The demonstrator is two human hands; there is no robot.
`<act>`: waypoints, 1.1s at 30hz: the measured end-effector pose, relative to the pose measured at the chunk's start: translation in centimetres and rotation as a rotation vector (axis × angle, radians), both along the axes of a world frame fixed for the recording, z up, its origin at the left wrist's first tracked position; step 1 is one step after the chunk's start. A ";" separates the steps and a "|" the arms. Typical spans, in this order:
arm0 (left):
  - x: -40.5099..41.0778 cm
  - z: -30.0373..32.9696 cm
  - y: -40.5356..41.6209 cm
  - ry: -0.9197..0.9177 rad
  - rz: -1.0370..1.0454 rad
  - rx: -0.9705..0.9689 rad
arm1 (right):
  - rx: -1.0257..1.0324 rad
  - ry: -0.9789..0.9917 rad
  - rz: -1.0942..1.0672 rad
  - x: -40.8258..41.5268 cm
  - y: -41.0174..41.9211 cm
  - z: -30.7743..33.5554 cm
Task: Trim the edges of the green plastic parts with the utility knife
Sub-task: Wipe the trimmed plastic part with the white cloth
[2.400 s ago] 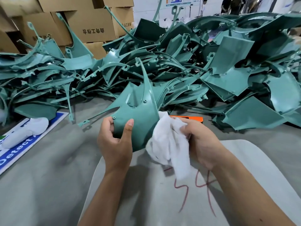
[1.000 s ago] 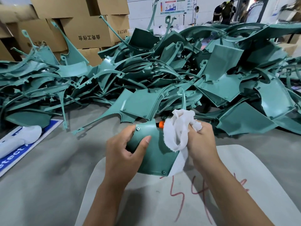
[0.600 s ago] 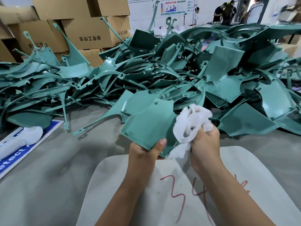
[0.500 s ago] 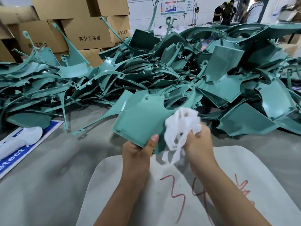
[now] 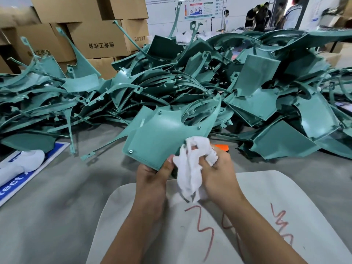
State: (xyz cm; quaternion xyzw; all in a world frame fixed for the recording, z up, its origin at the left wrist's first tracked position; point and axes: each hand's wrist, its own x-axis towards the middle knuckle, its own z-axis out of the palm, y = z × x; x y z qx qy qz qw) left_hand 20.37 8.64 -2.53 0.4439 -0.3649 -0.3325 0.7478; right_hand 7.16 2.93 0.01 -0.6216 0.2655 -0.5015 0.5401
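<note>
My left hand [image 5: 152,177] grips the near lower corner of a flat green plastic part [image 5: 162,136], held tilted up above the grey surface. My right hand [image 5: 219,173] holds a crumpled white cloth [image 5: 192,168] against the part's right lower edge. An orange utility knife [image 5: 222,148] lies on the surface just behind my right hand, mostly hidden by the cloth and fingers. A large heap of green plastic parts [image 5: 209,82] fills the middle and far side of the view.
A pale sheet with red scribbles [image 5: 266,216] lies under my forearms. A white object [image 5: 21,165] rests on a blue-and-white sign [image 5: 11,185] at the left. Cardboard boxes [image 5: 99,40] stand behind the heap. People stand far back at the right.
My left hand has turned the green part from a low, curled hold to a raised, flat one. My right hand has kept rubbing the cloth along its right edge.
</note>
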 end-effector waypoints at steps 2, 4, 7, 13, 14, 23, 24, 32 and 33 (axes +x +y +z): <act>0.1 -0.1 0.3 -0.070 -0.018 0.020 | 0.056 -0.058 -0.026 -0.6 -0.9 0.3; 0.1 0.1 0.5 -0.075 -0.071 0.034 | 0.116 -0.080 -0.071 -1.1 -1.8 0.1; 0.2 0.7 0.7 -0.088 -0.156 0.057 | 0.176 -0.127 -0.079 -1.3 -2.3 0.1; 2.0 0.9 2.1 -0.178 -0.263 0.152 | 0.409 -0.318 -0.068 -3.1 -3.8 1.1; 2.3 0.9 2.3 -0.181 -0.291 0.150 | 0.424 -0.326 -0.092 -3.5 -3.9 1.3; 3.8 1.3 3.3 -0.215 -0.462 0.206 | 0.593 -0.304 -0.324 -6.1 -6.6 0.9; 4.0 1.3 3.4 -0.217 -0.480 0.219 | 0.611 -0.318 -0.338 -6.2 -6.7 0.9; 5.6 1.6 3.8 -0.123 -0.382 0.226 | 0.520 -0.328 -0.223 -6.2 -6.6 0.8; 5.5 1.6 3.5 -0.076 -0.282 0.202 | 0.522 -0.333 -0.214 -6.1 -6.6 0.8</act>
